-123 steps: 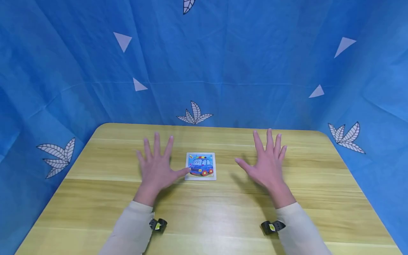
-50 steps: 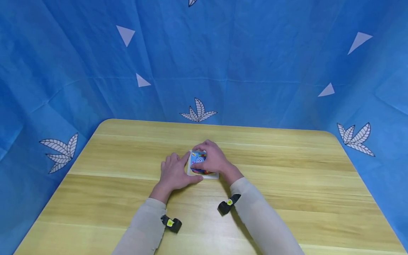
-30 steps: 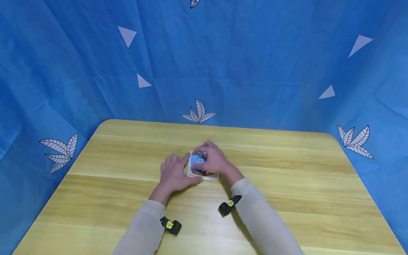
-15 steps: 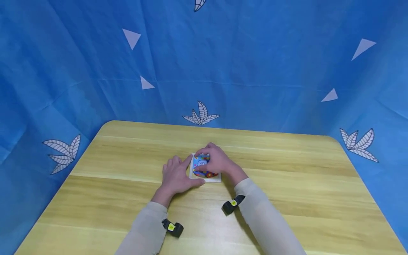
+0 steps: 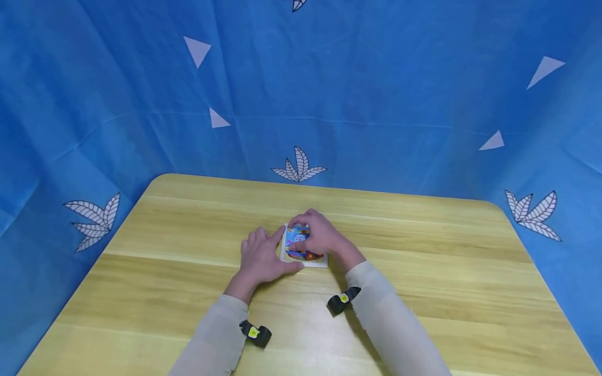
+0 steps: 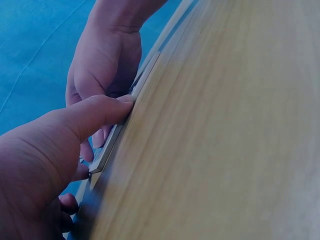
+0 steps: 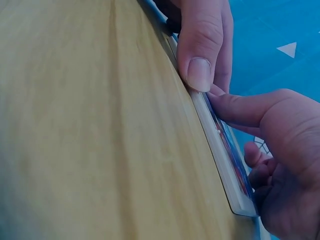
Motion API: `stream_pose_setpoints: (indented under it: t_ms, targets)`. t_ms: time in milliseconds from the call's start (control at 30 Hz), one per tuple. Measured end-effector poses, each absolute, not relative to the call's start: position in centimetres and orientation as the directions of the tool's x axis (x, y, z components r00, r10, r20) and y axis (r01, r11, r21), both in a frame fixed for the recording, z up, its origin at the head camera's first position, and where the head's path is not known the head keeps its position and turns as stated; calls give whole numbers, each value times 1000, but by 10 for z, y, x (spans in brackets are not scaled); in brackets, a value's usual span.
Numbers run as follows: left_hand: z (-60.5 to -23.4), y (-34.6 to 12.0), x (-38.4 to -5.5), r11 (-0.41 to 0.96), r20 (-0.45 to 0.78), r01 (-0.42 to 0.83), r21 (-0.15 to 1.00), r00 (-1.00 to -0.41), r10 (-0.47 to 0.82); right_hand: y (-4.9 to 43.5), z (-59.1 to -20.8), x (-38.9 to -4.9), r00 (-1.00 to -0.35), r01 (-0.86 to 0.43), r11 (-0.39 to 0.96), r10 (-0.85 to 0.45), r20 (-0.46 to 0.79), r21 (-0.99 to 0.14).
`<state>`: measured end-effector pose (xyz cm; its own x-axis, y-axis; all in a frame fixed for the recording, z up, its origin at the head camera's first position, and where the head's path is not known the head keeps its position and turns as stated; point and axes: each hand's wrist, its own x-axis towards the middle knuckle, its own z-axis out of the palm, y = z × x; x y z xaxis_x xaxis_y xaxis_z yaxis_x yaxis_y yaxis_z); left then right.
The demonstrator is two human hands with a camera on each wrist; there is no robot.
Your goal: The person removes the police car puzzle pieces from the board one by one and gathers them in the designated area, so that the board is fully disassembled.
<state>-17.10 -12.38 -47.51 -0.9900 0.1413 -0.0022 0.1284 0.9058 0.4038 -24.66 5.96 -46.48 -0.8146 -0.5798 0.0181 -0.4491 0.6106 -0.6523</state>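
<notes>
A small flat square board (image 5: 315,264) with a white frame and a cartoon blue car picture lies on the wooden table. My left hand (image 5: 261,261) holds it at its left and near edges, between thumb and index finger. Over its upper right side is my right hand (image 5: 322,237), with bent fingers and thumb placed on the picture, covering part of it. The right wrist view has the right thumb (image 7: 240,107) against the picture side and the left thumb (image 7: 200,70) at the frame edge. Whether the right hand pinches a separate piece is hidden.
The light wooden table (image 5: 447,271) has rounded far corners. Blue cloth (image 5: 376,104) with white leaf and triangle prints surrounds its far side and both sides. Black wrist cameras (image 5: 256,334) are strapped over the pale sleeves.
From spread and raised, both hands came together onto the board; the left took hold of its edges and the right reached over its picture. Over the last second, only slight finger shifts show.
</notes>
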Motion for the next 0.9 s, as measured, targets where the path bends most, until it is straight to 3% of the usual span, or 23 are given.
stream_pose_setpoints:
  t_ms: [900]
  targets:
    - [-475, -122, -170, 904, 5, 121, 409, -991, 131, 58, -471, -243, -856, -389, 594, -516, 37, -704]
